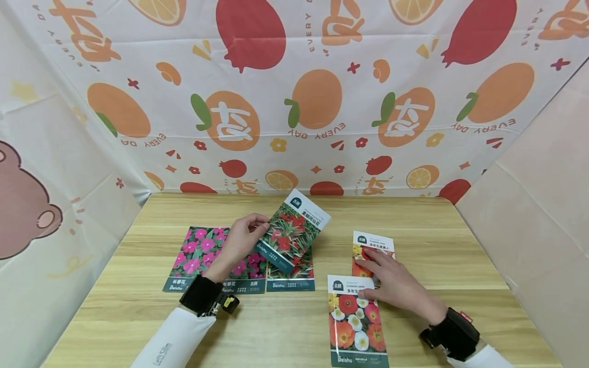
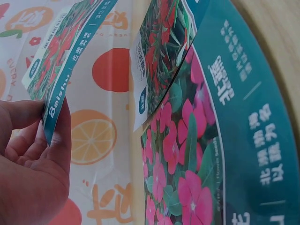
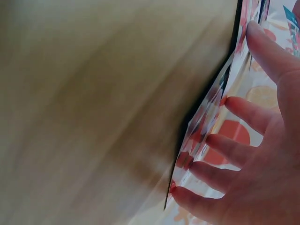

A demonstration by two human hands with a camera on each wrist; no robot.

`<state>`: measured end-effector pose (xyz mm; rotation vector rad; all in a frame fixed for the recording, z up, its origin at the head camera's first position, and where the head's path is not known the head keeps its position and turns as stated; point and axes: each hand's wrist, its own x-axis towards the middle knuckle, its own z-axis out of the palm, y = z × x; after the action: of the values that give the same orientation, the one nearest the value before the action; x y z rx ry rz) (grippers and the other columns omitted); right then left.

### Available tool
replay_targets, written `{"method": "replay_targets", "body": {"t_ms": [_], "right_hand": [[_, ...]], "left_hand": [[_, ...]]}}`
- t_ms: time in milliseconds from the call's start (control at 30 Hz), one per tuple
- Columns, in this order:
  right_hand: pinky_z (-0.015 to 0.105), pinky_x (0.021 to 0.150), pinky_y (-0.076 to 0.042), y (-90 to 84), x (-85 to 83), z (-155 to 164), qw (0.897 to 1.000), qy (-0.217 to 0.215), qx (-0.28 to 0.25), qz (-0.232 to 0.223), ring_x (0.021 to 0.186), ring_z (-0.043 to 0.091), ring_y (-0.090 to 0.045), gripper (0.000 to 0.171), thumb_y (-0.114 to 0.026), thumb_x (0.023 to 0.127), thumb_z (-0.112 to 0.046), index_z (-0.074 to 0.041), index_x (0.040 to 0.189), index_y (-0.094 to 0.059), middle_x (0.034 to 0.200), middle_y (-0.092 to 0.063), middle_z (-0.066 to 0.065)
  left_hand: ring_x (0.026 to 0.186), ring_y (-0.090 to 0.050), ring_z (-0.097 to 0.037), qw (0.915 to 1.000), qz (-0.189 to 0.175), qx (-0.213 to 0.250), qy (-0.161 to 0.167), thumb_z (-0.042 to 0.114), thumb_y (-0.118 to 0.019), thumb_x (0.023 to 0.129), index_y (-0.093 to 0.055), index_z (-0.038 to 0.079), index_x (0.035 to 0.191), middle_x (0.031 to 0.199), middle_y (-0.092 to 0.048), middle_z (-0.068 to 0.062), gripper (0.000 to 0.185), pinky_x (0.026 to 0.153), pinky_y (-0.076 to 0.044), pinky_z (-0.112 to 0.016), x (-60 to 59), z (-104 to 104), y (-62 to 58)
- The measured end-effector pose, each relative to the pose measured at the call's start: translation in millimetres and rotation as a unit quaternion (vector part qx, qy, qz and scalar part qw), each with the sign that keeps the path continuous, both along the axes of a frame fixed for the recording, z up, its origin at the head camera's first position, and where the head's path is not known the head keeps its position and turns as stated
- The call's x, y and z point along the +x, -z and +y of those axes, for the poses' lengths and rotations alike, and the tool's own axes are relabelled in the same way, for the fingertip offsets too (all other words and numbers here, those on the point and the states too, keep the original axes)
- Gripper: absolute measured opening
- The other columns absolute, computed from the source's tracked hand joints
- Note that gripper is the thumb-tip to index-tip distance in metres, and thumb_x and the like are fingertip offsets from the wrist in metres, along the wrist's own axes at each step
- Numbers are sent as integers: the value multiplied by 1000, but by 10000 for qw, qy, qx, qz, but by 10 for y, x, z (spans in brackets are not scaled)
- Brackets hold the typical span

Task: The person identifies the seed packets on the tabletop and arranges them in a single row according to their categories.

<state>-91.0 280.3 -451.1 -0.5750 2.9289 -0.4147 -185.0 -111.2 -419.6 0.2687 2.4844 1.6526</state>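
My left hand (image 1: 255, 225) pinches the lower corner of a seed packet with red flowers (image 1: 292, 231), which it holds tilted above the table; the left wrist view shows the same packet (image 2: 70, 56) between thumb and fingers (image 2: 33, 150). Beneath it lie two pink-flower packets (image 1: 198, 255) and another red-flower packet (image 1: 292, 276) (image 2: 159, 61). My right hand (image 1: 375, 273) rests with spread fingers on an orange-flower packet (image 1: 374, 243), its thumb at the top of a mixed-poppy packet (image 1: 355, 327). In the right wrist view the fingertips (image 3: 234, 140) touch a packet's glossy face (image 3: 206, 122).
All packets lie on a wooden table (image 1: 442, 245). A fruit-print cloth (image 1: 294, 102) hangs behind it, and cloth walls close in the left side (image 1: 55, 214) and the right side (image 1: 534, 214).
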Motion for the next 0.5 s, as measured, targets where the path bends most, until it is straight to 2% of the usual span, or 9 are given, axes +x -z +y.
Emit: {"method": "replay_targets", "body": {"t_ms": [167,500], "right_hand": [[70,108,-39,-18,-43,151,9999,23,-165,-43,143,48,-40,79,-81,85,-56,-10,145,-61,157,-42,23],[65,103,-46,-49,-229,634,9992,211,-341,48,137,50,-45,68,-82,88,-45,-4,139,-64,152,-47,29]], "left_hand": [[112,-62,-25,10000,-71,41,-10,18,-58,108,-65,11,131,118,-67,-9,25,99,-49,-42,5,-8,-23],[107,-64,-24,10000,63,-39,19,18,-59,108,-66,11,129,115,-68,-9,24,94,-51,-41,3,-8,6]]}}
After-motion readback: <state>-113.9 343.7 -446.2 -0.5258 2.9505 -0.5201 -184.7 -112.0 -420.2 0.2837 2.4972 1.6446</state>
